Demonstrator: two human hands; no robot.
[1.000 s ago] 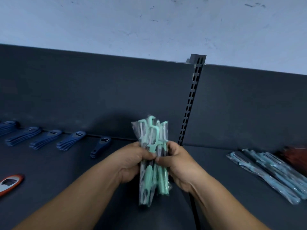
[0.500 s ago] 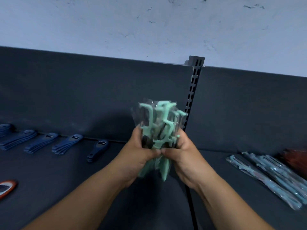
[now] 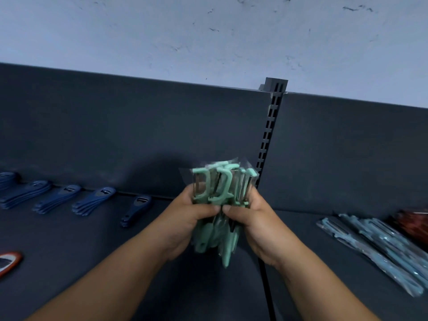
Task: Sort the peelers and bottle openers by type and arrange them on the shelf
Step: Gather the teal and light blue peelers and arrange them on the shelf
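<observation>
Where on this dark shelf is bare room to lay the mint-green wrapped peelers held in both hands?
Bare shelf lies between the single dark-blue bottle opener and the pale-blue wrapped peelers, and in front of the blue opener stacks. Crowded: the back-left row and the far right, by the reddish item.

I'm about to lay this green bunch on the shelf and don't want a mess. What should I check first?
1. The left hand and right hand both grip the green peelers: ok.
2. Bunch squared up: not ok, lower ends splay.
3. Bare shelf left of the blue peelers: ok.
4. Blue bottle openers lie apart, far left: ok.
5. Count in hand: cannot tell.
</observation>
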